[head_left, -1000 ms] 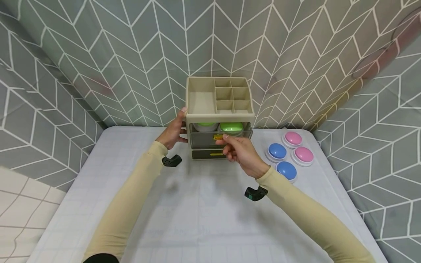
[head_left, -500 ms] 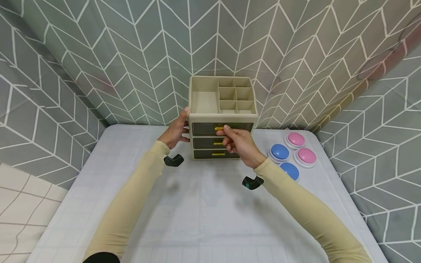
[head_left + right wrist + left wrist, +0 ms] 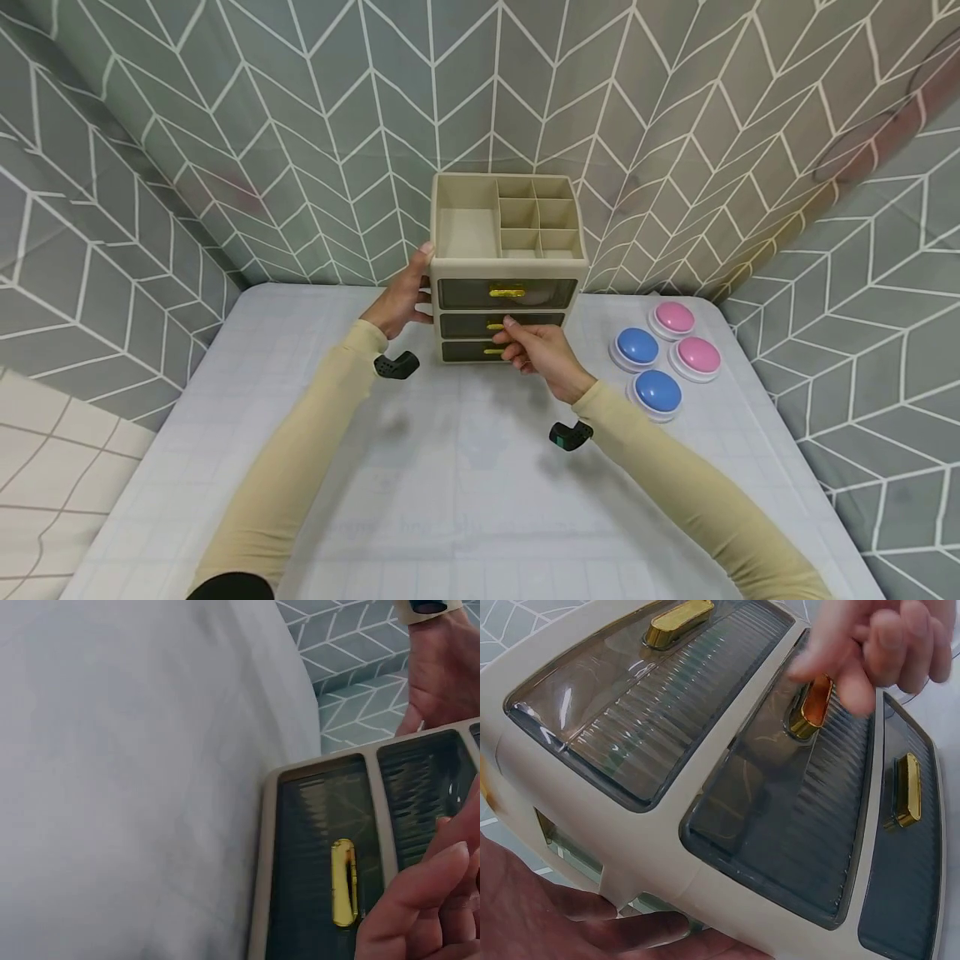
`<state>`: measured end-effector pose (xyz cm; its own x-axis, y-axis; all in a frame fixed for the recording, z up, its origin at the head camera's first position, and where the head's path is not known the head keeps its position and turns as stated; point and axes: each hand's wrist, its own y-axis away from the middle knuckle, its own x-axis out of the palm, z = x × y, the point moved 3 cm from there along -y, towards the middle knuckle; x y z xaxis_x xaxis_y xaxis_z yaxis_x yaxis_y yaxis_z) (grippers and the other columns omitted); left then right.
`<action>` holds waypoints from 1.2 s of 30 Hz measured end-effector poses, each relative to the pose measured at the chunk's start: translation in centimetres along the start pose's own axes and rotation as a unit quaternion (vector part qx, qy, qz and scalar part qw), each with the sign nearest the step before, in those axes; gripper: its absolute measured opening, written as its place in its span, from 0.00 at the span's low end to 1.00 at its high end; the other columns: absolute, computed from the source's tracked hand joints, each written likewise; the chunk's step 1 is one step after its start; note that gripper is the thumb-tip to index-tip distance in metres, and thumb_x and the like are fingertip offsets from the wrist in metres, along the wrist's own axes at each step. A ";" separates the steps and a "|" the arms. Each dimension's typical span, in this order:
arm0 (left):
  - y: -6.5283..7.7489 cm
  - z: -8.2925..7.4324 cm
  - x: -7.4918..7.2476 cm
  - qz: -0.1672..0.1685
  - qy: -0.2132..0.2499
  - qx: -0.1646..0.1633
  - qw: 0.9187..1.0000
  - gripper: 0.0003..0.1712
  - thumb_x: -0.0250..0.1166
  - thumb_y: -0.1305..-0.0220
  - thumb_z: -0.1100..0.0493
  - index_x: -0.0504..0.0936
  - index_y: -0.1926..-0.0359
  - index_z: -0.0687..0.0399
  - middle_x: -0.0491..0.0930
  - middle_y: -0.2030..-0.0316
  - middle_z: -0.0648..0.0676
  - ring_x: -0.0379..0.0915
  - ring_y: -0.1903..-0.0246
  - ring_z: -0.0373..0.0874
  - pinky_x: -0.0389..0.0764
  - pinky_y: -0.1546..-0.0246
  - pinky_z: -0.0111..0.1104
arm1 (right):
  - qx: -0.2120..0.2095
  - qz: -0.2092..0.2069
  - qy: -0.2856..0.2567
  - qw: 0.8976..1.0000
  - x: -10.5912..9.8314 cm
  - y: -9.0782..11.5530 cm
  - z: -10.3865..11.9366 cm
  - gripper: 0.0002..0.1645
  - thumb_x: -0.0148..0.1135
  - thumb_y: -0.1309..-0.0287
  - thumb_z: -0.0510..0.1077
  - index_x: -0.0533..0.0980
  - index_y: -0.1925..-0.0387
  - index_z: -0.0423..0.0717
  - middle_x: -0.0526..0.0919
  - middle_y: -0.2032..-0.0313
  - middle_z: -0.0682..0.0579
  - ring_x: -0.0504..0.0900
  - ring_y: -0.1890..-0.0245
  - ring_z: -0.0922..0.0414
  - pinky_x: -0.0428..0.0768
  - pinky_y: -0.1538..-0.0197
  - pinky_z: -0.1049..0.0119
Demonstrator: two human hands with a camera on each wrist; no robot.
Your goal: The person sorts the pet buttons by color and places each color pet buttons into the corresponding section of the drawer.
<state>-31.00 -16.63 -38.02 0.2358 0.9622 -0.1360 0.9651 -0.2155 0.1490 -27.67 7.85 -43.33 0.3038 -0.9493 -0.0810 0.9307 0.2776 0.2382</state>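
Note:
A beige desktop drawer organizer (image 3: 510,268) stands at the back of the table, its three dark see-through drawers all pushed in. My left hand (image 3: 403,296) rests against its left side, thumb at the top rim; in the left wrist view the fingers (image 3: 652,930) lie fairly straight along the side wall. My right hand (image 3: 543,354) is at the middle drawer (image 3: 457,325), thumb and forefinger apart on either side of its gold handle (image 3: 811,709), the other fingers curled. The top handle (image 3: 507,291) and the bottom handle (image 3: 343,883) are untouched.
Right of the organizer, two blue domed discs (image 3: 657,390) and two pink domed discs (image 3: 699,354) with white bases sit on the white-covered table (image 3: 450,492). Patterned cloth walls (image 3: 360,100) stand close behind and at both sides. The organizer's top tray (image 3: 468,232) has several compartments.
The top drawer, pulled out with green-topped round things inside, went back in. My right hand left its handle and moved down to the middle one. My left hand stayed on the organizer's side.

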 end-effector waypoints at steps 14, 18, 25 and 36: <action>-0.1 0.0 0.0 -0.002 0.007 -0.002 1.000 0.53 0.35 0.30 0.22 0.62 0.23 0.58 0.66 0.30 0.70 0.69 0.32 0.66 0.72 0.35 0.67 | 0.018 -0.030 -0.076 0.997 0.6 -0.5 -0.8 0.26 0.60 0.22 0.56 0.84 0.44 0.37 0.80 0.77 0.61 0.74 0.79 0.66 0.71 0.70 0.72; -0.1 0.1 0.0 -0.001 0.005 -0.002 1.000 0.54 0.35 0.31 0.22 0.62 0.23 0.57 0.66 0.29 0.69 0.68 0.31 0.67 0.72 0.34 0.66 | 0.023 -0.041 -0.073 0.996 0.8 0.0 -0.9 0.25 0.60 0.22 0.55 0.84 0.45 0.38 0.77 0.78 0.61 0.71 0.79 0.65 0.70 0.70 0.71; -0.1 0.0 -0.2 -0.001 0.004 0.003 1.000 0.54 0.35 0.31 0.21 0.62 0.24 0.59 0.67 0.29 0.70 0.70 0.33 0.66 0.74 0.36 0.64 | 0.020 -0.038 -0.070 0.997 1.0 1.3 -1.1 0.25 0.60 0.22 0.54 0.84 0.46 0.36 0.76 0.79 0.60 0.70 0.78 0.64 0.69 0.70 0.71; -0.2 0.1 -0.2 -0.007 0.004 -0.001 1.000 0.56 0.36 0.33 0.20 0.62 0.24 0.58 0.66 0.29 0.69 0.70 0.33 0.66 0.75 0.37 0.63 | 0.027 -0.031 -0.062 0.997 1.2 3.3 -1.7 0.26 0.59 0.21 0.53 0.83 0.45 0.33 0.73 0.80 0.60 0.69 0.79 0.63 0.68 0.70 0.71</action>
<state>-31.22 -16.75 -38.08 0.2210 0.9665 -0.1307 0.9681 -0.2012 0.1493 -23.91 7.92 -44.30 0.2156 -0.9762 0.0216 0.9335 0.2125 0.2889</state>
